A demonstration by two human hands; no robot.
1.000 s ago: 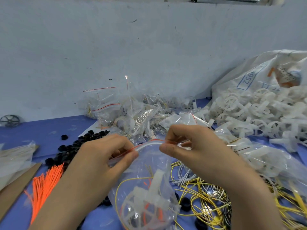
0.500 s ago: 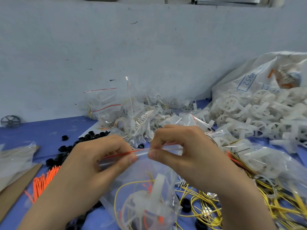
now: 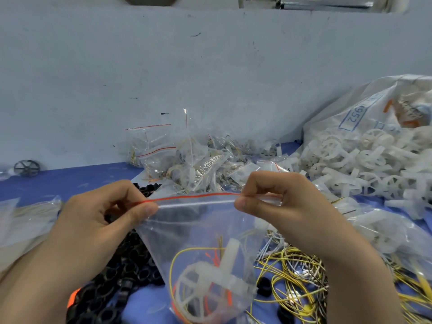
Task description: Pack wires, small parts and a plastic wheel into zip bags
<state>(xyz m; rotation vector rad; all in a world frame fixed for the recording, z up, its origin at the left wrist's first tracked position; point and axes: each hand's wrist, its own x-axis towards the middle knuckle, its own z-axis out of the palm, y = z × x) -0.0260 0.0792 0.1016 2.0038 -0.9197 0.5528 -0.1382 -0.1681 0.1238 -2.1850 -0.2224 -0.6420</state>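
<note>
A pale wall [image 3: 210, 73] backs a blue table [image 3: 77, 181] strewn with parts. Near the middle, the left hand [image 3: 100, 220] and right hand [image 3: 278, 206] are raised with knuckles up, each grip pinching one end of the red-striped top of a clear zip bag [image 3: 198, 232], stretched taut between them. The bag hangs above the table and holds a white plastic wheel [image 3: 210, 288], a yellow wire [image 3: 177, 260] and orange wires [image 3: 214, 257]. Far behind lies a heap of filled bags [image 3: 187, 157]; to the right, a sack of white wheels [image 3: 364, 160].

Bare blue surface [image 3: 77, 181] lies open at ten o'clock; black rings [image 3: 121, 272] crowd seven, yellow wires [image 3: 301, 277] five, white wheels [image 3: 364, 164] two, filled bags [image 3: 187, 157] twelve.
</note>
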